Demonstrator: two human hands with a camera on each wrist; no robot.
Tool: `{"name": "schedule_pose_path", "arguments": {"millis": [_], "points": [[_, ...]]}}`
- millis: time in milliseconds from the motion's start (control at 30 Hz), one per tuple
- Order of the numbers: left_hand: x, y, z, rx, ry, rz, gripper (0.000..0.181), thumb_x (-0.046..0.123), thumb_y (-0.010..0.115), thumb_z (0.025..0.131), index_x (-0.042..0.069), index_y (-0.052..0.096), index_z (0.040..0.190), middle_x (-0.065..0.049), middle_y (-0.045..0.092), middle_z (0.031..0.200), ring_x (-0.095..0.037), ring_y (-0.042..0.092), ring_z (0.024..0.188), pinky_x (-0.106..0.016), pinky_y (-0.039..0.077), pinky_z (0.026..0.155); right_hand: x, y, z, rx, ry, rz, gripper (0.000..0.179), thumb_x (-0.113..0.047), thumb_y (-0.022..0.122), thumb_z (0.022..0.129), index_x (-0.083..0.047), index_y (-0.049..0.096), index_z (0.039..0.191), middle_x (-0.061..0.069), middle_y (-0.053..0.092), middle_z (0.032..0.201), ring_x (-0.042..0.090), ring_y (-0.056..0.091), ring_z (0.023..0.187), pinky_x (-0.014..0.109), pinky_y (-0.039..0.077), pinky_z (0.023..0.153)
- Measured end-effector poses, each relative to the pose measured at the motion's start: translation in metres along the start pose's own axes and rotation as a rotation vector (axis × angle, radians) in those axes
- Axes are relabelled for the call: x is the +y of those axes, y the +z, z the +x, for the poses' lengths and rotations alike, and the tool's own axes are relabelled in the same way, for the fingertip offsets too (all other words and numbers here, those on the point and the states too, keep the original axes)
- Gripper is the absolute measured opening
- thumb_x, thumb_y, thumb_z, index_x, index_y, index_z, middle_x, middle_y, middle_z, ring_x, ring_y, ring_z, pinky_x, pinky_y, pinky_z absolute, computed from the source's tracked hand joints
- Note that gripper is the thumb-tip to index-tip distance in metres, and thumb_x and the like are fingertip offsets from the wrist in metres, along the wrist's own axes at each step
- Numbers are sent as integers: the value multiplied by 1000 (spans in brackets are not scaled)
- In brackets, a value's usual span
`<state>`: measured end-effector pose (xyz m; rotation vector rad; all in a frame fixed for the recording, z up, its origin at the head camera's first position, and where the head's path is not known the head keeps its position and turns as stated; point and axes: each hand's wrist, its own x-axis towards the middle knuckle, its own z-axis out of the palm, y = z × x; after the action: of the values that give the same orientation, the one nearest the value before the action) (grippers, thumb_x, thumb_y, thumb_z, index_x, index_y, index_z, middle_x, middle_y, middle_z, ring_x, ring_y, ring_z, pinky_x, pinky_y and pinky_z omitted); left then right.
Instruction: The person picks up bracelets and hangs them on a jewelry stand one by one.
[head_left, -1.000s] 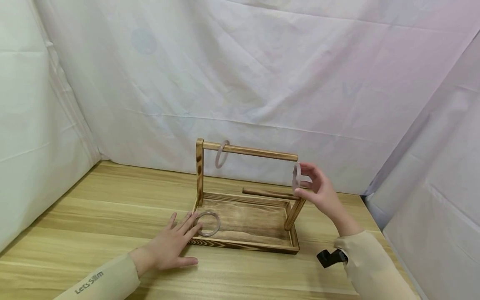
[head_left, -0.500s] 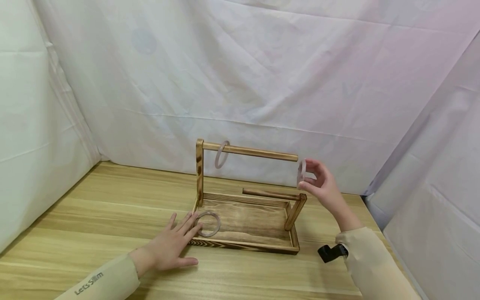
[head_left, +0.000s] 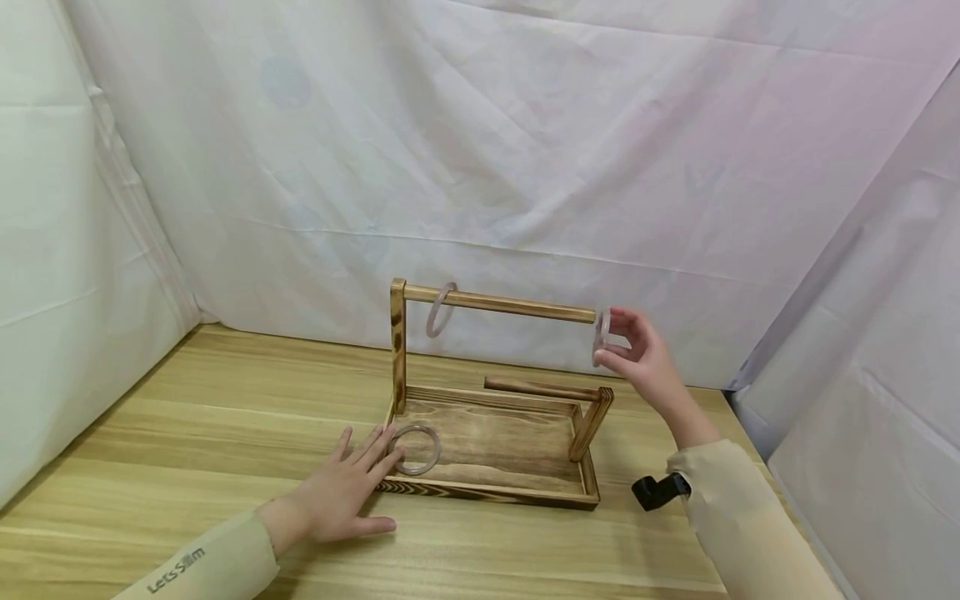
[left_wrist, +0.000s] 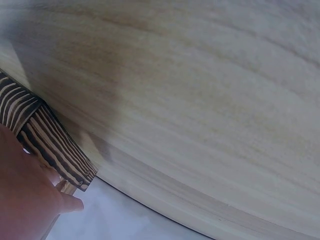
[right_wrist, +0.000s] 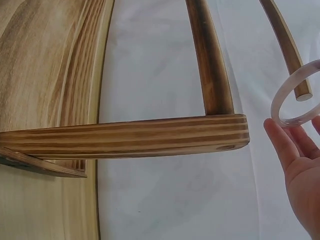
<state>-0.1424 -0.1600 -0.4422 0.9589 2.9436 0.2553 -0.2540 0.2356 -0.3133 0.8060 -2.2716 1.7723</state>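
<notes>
My right hand [head_left: 641, 354] pinches a pale translucent bangle [head_left: 602, 337] upright at the free end of the upper rod [head_left: 517, 306] of a wooden rack. In the right wrist view, the rod's end shows through the opening of the held bangle [right_wrist: 281, 100]. A second bangle [head_left: 433, 323] hangs on that rod near its left post [head_left: 399, 350]. Another bangle [head_left: 437, 454] lies at the left of the rack's tray [head_left: 495, 493]. My left hand [head_left: 341, 492] rests with spread fingers over the tray's left front corner, its fingertips at that bangle's edge.
A lower, shorter rod [head_left: 536, 388] runs left from the right post [head_left: 591, 425]. The rack stands on a wood-grain table [head_left: 225, 417], with a white cloth [head_left: 487, 167] behind it. A black wrist mount [head_left: 658, 492] juts from the right sleeve.
My right hand first drew the bangle right and up from below the upper rod's end, then moved it slightly left and up to that end. The left hand has stayed put.
</notes>
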Motion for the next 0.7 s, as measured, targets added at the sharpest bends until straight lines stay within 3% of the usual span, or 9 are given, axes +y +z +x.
{"name": "schedule_pose_path", "arguments": {"millis": [233,700], "points": [[1,-1,0,-6,-7,14,92,71,42,83,3,32,145,-23,18,154,-40,20,141,-66,12,110,0,0,8,-18,41,-29,57,6,61,85,10,30,133,-8,49,116,0,51,106,10,49,85],[1,-1,0,-11,-12,24,93,72,41,83,3,32,145,-23,17,154,-39,19,142,-65,11,110,-2,4,16,-52,52,-56,58,4,60,86,5,31,136,-6,47,117,3,49,108,10,48,86]]}}
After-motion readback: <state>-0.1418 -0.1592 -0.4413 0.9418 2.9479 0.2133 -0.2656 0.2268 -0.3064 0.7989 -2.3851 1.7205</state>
